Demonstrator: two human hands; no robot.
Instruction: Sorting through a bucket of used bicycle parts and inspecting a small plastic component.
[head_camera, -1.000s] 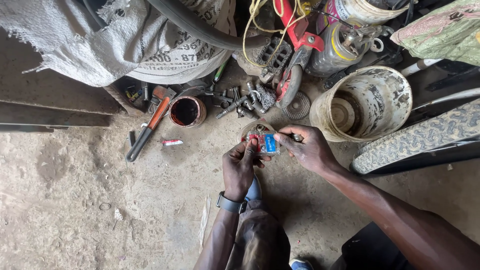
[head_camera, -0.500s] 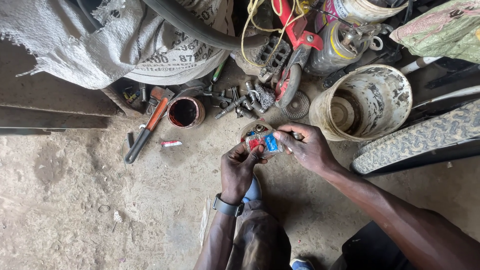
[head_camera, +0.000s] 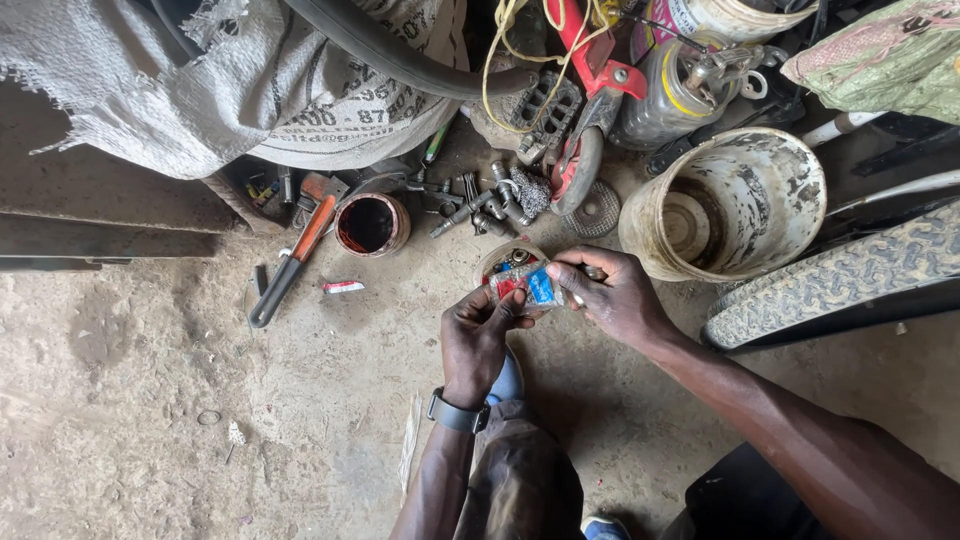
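Note:
Both my hands meet over a small red and blue tube (head_camera: 528, 287) held above the dirt floor. My right hand (head_camera: 610, 295) grips the tube from the right side. My left hand (head_camera: 478, 335), with a dark watch on its wrist, pinches the tube's left end with its fingertips. Just behind the tube sits a small round tin (head_camera: 510, 260) filled with metal bits, partly hidden by my fingers.
A dirty white bucket (head_camera: 745, 200) and a knobby tyre (head_camera: 850, 285) lie to the right. A red-rimmed can (head_camera: 370, 224), an orange-handled pipe wrench (head_camera: 292, 260), scattered sockets (head_camera: 480, 205), a grey sack (head_camera: 200, 80) and a black tube (head_camera: 400, 55) are behind.
My hands have kept the tube between them and turned it slightly; the fingers of my left hand have shifted along its left end.

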